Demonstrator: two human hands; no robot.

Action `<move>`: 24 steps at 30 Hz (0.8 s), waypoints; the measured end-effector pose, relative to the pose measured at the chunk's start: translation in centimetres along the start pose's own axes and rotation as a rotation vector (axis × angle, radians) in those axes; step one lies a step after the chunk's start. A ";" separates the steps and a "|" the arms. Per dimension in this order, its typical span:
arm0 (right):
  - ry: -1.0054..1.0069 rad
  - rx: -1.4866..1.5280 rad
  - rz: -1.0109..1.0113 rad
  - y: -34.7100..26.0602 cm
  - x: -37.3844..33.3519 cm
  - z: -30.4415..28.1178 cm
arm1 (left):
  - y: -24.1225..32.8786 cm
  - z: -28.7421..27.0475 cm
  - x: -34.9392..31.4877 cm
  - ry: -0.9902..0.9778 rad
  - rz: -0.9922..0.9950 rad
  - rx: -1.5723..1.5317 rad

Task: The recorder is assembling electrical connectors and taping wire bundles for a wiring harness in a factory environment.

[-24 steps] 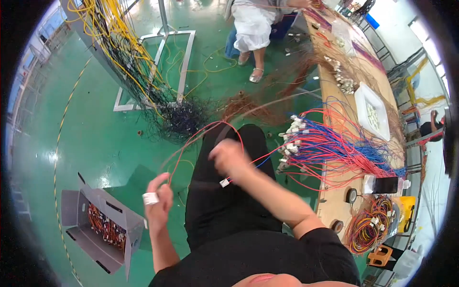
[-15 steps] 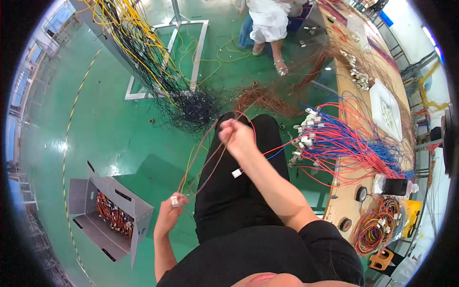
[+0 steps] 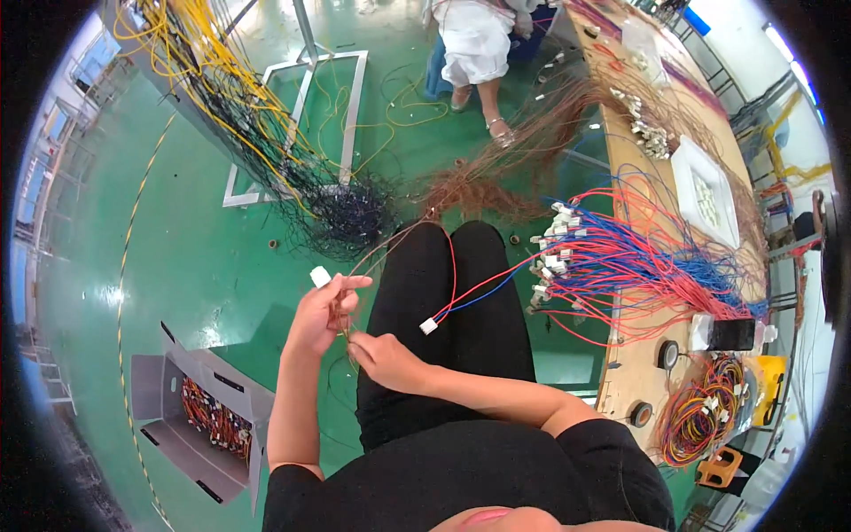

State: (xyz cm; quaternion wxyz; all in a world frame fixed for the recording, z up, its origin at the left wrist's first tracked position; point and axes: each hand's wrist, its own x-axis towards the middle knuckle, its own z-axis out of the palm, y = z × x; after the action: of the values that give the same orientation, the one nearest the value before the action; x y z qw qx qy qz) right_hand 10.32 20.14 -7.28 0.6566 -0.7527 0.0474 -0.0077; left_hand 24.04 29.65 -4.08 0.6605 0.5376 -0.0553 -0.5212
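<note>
My left hand [image 3: 321, 315] is closed around thin wires, its index finger stretched out to the right. A white plug connector [image 3: 320, 277] sticks up at the top of that hand. Just below and to the right, my right hand [image 3: 383, 359] pinches the same thin wires, close to the left fingers. Brownish wires [image 3: 381, 244] run from my hands up past my knee to a brown wire heap [image 3: 479, 197] on the floor. Over my thighs hangs a second white connector [image 3: 429, 326] on red and blue wires, touched by neither hand.
Red and blue wires with white connectors [image 3: 558, 257] overhang the wooden table [image 3: 634, 390] at right. The table also bears a white tray [image 3: 687, 186], tape rolls [image 3: 668, 355] and coiled harnesses [image 3: 705, 412]. A grey box [image 3: 173, 448] stands lower left. Black wires [image 3: 350, 217] hang ahead; another person [image 3: 479, 44] sits beyond.
My right hand has come down and left from above my knees to the wires beside my left hand. My left hand has risen, with the white connector still at its top.
</note>
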 end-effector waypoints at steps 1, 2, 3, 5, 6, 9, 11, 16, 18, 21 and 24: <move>-0.046 -0.033 -0.024 0.5 -0.3 -0.7 | 0.0 0.7 -0.2 0.101 0.020 -0.041; -0.181 0.083 0.152 0.6 0.1 -2.1 | -0.2 1.0 -0.5 0.203 0.036 -0.080; -0.013 0.376 0.122 1.6 0.8 -2.6 | -0.3 1.0 -0.6 0.264 0.070 -0.009; 0.209 0.927 0.246 1.9 2.6 -4.7 | -1.6 1.1 -1.8 0.275 0.147 0.225; 0.264 1.184 0.409 1.0 3.9 -6.9 | -2.2 1.3 -2.6 0.282 0.226 0.452; 0.374 1.504 0.331 6.2 7.5 -12.3 | -3.5 3.7 -5.2 0.287 0.304 0.781; 0.582 1.533 0.329 11.2 10.4 -15.8 | -5.2 3.8 -7.0 0.322 0.381 0.883; 1.021 1.312 0.443 14.4 12.6 -20.5 | -11.5 2.0 -11.4 0.554 0.579 1.310; 1.029 1.299 0.401 14.7 13.0 -21.3 | -12.8 2.1 -12.8 0.552 0.615 1.274; 1.134 1.289 0.237 15.3 12.5 -24.3 | -15.8 -0.5 -14.7 0.723 0.658 1.143; 1.124 1.286 0.222 16.0 11.1 -25.8 | -18.4 -3.4 -17.4 0.821 0.518 1.001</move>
State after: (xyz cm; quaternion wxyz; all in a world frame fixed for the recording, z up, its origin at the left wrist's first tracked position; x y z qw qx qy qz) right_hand 18.49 -8.36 -20.17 0.8315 -0.1103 0.4251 -0.3402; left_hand 6.76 47.13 -11.08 0.4039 0.9004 -0.1609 -0.0134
